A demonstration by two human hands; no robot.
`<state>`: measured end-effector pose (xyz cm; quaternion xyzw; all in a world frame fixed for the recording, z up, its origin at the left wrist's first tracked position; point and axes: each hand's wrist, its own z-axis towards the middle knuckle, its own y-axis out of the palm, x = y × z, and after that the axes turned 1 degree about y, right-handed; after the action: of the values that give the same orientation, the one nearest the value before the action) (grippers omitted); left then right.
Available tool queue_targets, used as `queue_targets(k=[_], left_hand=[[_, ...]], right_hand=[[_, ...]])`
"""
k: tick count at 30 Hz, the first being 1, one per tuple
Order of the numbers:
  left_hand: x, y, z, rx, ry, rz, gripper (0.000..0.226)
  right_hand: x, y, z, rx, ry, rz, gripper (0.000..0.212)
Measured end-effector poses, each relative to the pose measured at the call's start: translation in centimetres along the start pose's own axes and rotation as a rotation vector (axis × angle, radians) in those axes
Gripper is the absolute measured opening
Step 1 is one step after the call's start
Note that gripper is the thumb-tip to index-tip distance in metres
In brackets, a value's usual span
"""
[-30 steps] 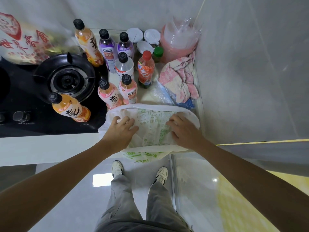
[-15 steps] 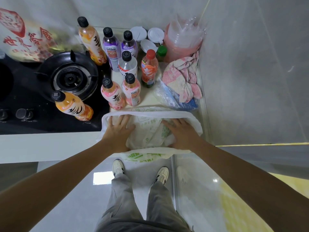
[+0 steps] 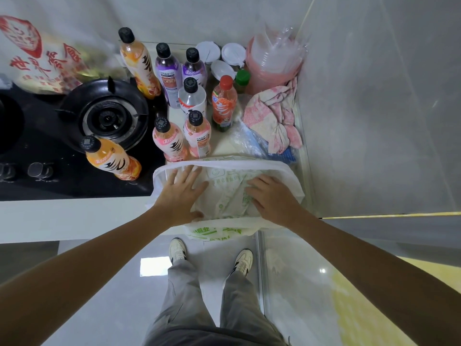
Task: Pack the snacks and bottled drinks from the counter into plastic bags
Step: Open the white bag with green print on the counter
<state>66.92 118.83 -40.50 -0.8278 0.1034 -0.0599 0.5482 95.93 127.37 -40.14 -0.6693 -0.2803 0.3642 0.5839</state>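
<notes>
A white plastic bag (image 3: pixel 272 168) with green print lies at the counter's front edge, its mouth spread wide. My left hand (image 3: pixel 180 193) is inside the left side of the mouth, fingers straight and spread against the plastic. My right hand (image 3: pixel 273 198) presses the right side with relaxed fingers. Behind the bag stand two pink bottles (image 3: pixel 169 142), a clear one (image 3: pixel 192 98), two purple ones (image 3: pixel 168 73), a red-capped orange soda (image 3: pixel 224 104) and a tall orange bottle (image 3: pixel 139 63). Another orange bottle (image 3: pixel 112 158) leans on the black hob. A red-printed snack bag (image 3: pixel 40 56) sits far left.
A gas burner (image 3: pixel 107 116) and knobs (image 3: pixel 40 169) take up the black hob on the left. A pink cloth (image 3: pixel 272 113), crumpled clear and blue plastic (image 3: pixel 252 143), stacked plastic cups (image 3: pixel 274 61) and white-lidded jars (image 3: pixel 233 53) crowd the right corner by the tiled wall (image 3: pixel 361 108).
My hands have spread apart inside the bag and widened its mouth. My left fingers went from curled to straight. The view shifted slightly.
</notes>
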Motion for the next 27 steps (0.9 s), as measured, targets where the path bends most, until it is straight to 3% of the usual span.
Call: queue_targets(k=[1, 3, 7, 11, 17, 27], left_hand=[[0.0, -0.3, -0.2, 0.02, 0.013, 0.001, 0.095], [0.0, -0.5, -0.7, 0.1, 0.047, 0.005, 0.087], [0.2, -0.3, -1.4, 0.27, 0.078, -0.026, 0.083], [0.4, -0.2, -1.5, 0.186, 0.024, -0.043, 0.107], [0.9, 1.2, -0.3, 0.094, 0.005, -0.076, 0.13], [1.4, 3.0, 2.4, 0.007, 0.0, -0.025, 0.134]], right_hand=[[-0.3, -0.2, -0.3, 0.09, -0.032, -0.019, 0.03], [-0.8, -0.8, -0.8, 0.166, -0.005, -0.041, 0.038], [-0.6, -0.6, -1.2, 0.008, 0.106, -0.023, 0.077], [0.3, 0.2, -1.1, -0.166, 0.177, 0.005, 0.106], [2.0, 1.4, -1.1, -0.286, 0.182, 0.041, 0.128], [3.0, 3.2, -0.7, -0.409, 0.213, -0.042, 0.137]])
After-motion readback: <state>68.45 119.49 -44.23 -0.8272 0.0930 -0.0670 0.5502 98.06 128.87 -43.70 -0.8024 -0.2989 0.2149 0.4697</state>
